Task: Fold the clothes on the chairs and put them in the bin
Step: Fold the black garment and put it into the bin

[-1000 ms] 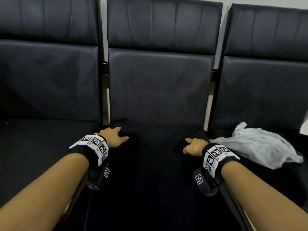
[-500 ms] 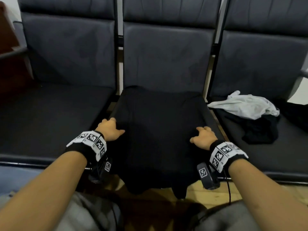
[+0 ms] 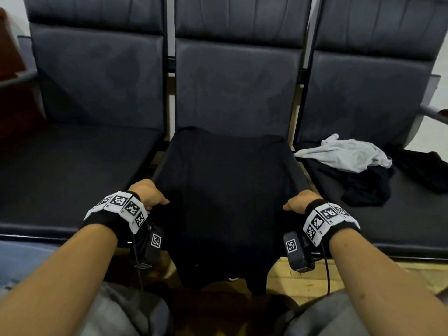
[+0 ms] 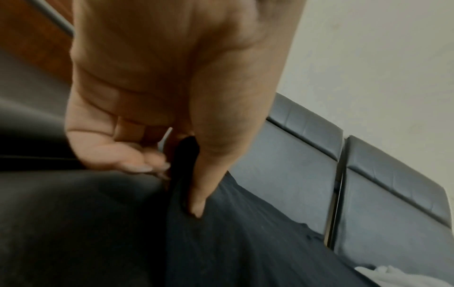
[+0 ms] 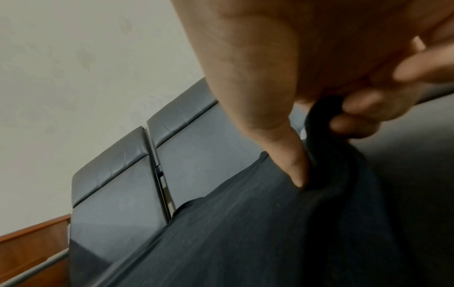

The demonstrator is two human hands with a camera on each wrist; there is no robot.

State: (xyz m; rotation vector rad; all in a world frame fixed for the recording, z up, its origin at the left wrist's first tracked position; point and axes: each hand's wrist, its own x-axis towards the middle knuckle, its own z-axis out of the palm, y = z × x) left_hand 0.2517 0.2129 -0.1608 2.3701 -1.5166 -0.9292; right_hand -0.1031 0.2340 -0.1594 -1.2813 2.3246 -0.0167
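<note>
A black garment [image 3: 225,195] lies spread over the middle chair seat, its lower part hanging off the front edge. My left hand [image 3: 150,197] pinches the garment's left edge [image 4: 186,194] between thumb and fingers. My right hand [image 3: 297,204] pinches the right edge [image 5: 321,147], thumb on top and fingers curled under the cloth. A crumpled light grey garment [image 3: 344,155] lies on the right chair seat, on top of another black garment [image 3: 368,187]. No bin is in view.
Three dark padded chairs stand in a row; the left seat [image 3: 68,173] is bare. Wooden floor [image 3: 286,280] shows below the seat fronts. My grey-trousered knees [image 3: 126,314] are at the bottom. A metal armrest [image 3: 434,112] is at the far right.
Both hands slid back along the garment's sides from near the backrest toward the seat front and closed on its edges. The camera pulled back and tilted down.
</note>
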